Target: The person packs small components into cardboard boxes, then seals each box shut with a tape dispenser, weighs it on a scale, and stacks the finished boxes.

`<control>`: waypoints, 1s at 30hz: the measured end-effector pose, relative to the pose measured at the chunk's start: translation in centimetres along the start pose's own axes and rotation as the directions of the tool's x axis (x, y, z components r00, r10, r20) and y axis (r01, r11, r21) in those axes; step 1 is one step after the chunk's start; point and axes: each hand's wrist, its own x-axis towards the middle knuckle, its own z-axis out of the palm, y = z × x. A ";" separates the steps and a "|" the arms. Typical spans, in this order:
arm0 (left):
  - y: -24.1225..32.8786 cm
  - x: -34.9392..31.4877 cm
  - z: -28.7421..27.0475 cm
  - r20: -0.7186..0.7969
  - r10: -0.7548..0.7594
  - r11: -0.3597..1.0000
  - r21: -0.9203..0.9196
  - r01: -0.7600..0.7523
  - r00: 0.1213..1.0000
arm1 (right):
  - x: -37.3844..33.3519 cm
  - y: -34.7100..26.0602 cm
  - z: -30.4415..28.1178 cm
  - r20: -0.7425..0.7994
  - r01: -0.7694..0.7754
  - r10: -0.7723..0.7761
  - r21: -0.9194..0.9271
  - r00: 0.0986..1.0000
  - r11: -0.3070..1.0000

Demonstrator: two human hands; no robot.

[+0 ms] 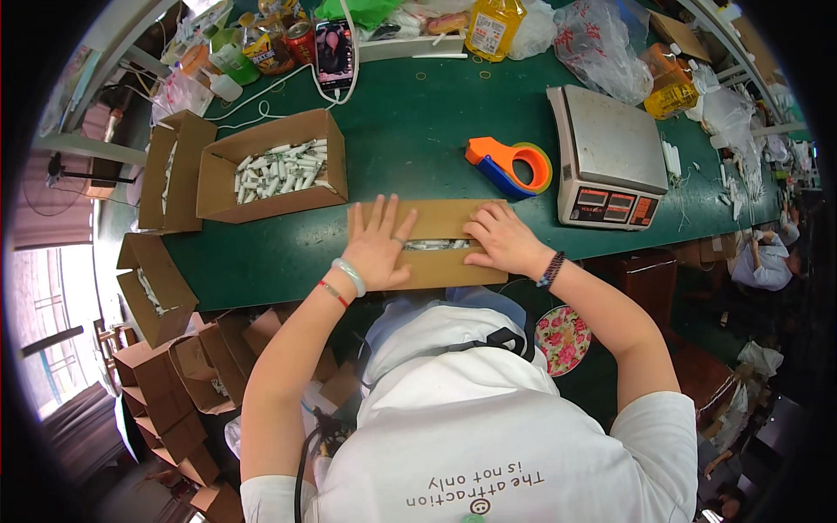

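At the near edge of the green table, a cardboard box [458, 270] lies before me with its long top flaps folded inward. Small white cylindrical pieces [432, 245] show through the narrow gap between the flaps. Flat across the box's left part lies my left hand [377, 248], fingers spread. My right hand [510, 242] presses on the right end, its fingers on the far flap and its thumb apart on the near one. Beyond the right hand sits an orange and blue tape dispenser [485, 152] with a roll in it.
An open carton [279, 206] of white pieces stands left of the box, with more cartons [179, 322] beside and below the table's left edge. A weighing scale [615, 144] is at right. Along the back are a lit phone [335, 57], a yellow bottle [494, 30] and plastic bags [602, 52].
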 end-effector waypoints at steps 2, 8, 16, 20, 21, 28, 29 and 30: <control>1.1 1.0 -1.1 0.164 0.030 0.999 -0.023 -0.027 0.986 | 0.5 -1.2 0.7 -0.187 -0.001 -0.020 -0.113 0.982 0.994; 2.0 2.1 -2.7 0.273 0.033 0.997 0.063 -0.052 0.961 | 1.2 -0.2 1.4 -0.360 -0.049 -0.007 -0.145 0.933 0.988; 1.6 2.0 -1.3 0.157 0.120 0.990 0.058 -0.130 0.980 | 0.3 -1.6 0.3 -0.172 -0.063 0.033 -0.175 0.985 0.983; 1.3 2.3 -1.3 0.203 0.125 0.987 0.070 -0.142 0.971 | -0.1 -3.3 -0.8 -0.059 -0.116 0.107 -0.175 0.993 0.978; 1.3 2.3 -1.2 0.208 0.126 0.988 0.061 -0.142 0.970 | -0.1 -3.5 -0.1 -0.125 -0.074 0.060 -0.111 0.990 0.991; 1.4 2.1 -1.4 0.158 0.048 0.999 -0.007 -0.047 0.986 | 0.1 -2.2 -0.8 -0.314 0.038 0.089 0.377 0.945 0.925; 1.5 2.0 -1.6 0.111 0.051 0.999 0.001 -0.051 0.993 | -0.1 -2.4 -1.3 -0.313 0.037 0.090 0.378 0.946 0.925; 1.6 2.1 -2.0 0.113 0.057 0.998 -0.003 -0.057 0.992 | -1.0 -3.1 -1.9 -0.184 -0.007 0.068 0.315 0.981 0.949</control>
